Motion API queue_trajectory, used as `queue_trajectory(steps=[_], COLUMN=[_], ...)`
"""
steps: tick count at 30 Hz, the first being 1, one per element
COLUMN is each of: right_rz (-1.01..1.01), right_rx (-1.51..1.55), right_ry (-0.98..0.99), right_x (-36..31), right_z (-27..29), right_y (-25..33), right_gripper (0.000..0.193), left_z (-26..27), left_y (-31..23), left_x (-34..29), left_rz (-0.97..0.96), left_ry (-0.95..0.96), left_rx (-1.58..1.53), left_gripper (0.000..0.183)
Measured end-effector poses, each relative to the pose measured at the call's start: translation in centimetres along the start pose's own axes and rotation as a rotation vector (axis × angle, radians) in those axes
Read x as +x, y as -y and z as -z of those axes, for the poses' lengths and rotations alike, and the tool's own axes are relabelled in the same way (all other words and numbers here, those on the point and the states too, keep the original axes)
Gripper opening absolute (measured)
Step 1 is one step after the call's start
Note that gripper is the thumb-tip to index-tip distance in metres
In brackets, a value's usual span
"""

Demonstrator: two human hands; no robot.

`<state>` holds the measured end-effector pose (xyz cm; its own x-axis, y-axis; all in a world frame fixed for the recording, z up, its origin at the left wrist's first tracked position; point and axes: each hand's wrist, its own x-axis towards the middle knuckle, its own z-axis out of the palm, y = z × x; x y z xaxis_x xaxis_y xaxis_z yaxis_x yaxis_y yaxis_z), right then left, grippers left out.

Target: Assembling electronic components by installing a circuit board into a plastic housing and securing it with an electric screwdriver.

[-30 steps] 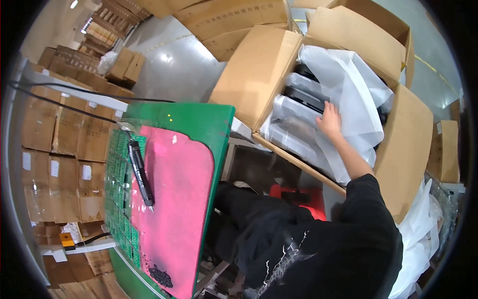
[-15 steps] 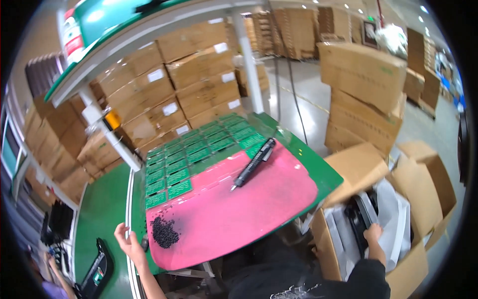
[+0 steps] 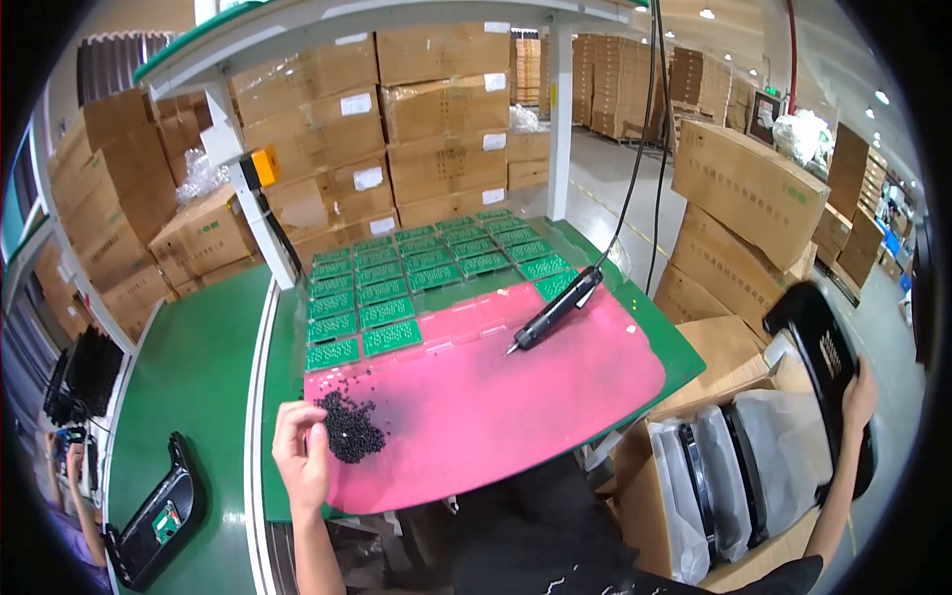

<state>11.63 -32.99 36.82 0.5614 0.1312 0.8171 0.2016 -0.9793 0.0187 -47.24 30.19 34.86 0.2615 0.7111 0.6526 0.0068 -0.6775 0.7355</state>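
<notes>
My right hand (image 3: 859, 399) grips a long black plastic housing (image 3: 821, 337) by its edge, holding it tilted above an open carton (image 3: 650, 496). Grey-wrapped black housings (image 3: 739, 476) stand inside that carton. Beside a heap of small black screws (image 3: 349, 426), my left hand (image 3: 300, 448) hovers at the near left of the pink mat (image 3: 476, 416). Its fingers are curled in toward the thumb; whatever they may hold is too small to see. A black electric screwdriver (image 3: 557, 309) lies across the mat's far right, its tip pointing toward me.
Rows of green circuit boards (image 3: 385, 290) cover the far part of the table. On the green bench (image 3: 213, 342) to the left rests another black housing (image 3: 164, 516) with a small board inside. Stacked cartons (image 3: 446, 109) stand behind, more (image 3: 729, 238) at right. A co-worker's hand (image 3: 75, 458) shows far left.
My right hand has lifted a black housing out of the carton, up and to the right. My left hand has come to the screw heap, its fingers curling in. The view has shifted.
</notes>
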Motion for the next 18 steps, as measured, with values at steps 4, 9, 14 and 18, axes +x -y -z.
queue_trajectory(steps=[4,9,14,18], right_rz=[0.315,0.636,1.183,1.245], right_rx=[0.403,0.822,0.718,0.891], right_ry=[0.084,0.417,0.614,0.693], right_x=[7.2,3.8,-0.5,-1.6], right_z=[5.6,11.6,8.7,6.9], right_y=[8.8,31.8,47.3,54.7], right_gripper=[0.023,0.014,0.033,0.037], left_z=[-3.6,-11.4,-16.0,-15.6], left_y=[-3.1,-6.6,-2.1,2.4], left_x=[2.0,5.2,5.5,5.1], left_rz=[-0.139,-0.302,-0.356,-0.213], left_ry=[0.205,0.598,0.596,0.859], left_rx=[-0.043,-0.025,0.195,0.585], left_gripper=[0.014,0.041,0.052,0.026])
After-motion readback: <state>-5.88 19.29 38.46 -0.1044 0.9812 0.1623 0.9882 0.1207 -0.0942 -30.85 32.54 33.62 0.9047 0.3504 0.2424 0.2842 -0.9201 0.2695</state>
